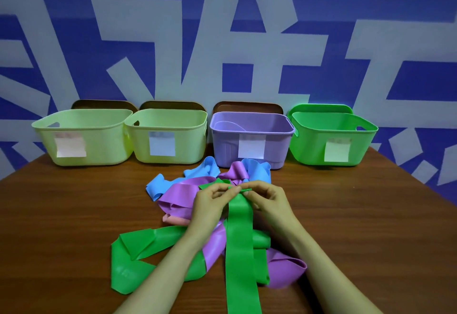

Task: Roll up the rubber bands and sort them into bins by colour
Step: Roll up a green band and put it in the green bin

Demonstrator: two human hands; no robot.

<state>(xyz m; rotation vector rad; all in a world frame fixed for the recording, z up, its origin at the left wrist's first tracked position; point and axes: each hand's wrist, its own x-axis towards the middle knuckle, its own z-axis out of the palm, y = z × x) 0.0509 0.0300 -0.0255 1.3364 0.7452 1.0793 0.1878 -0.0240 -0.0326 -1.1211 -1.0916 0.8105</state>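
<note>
Green band (239, 234) is pinched at its far end by left hand (212, 202) and right hand (268, 200), barely rolled; pile (178, 190) on bench (74, 214) looks unsorted.

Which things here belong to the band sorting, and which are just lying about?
In the job: green band pinched by left hand and right hand; blue band, purple band, pink band; left yellow bin, second yellow bin, purple bin, green bin.
Lying about: brown boards behind the bins; table.
</note>
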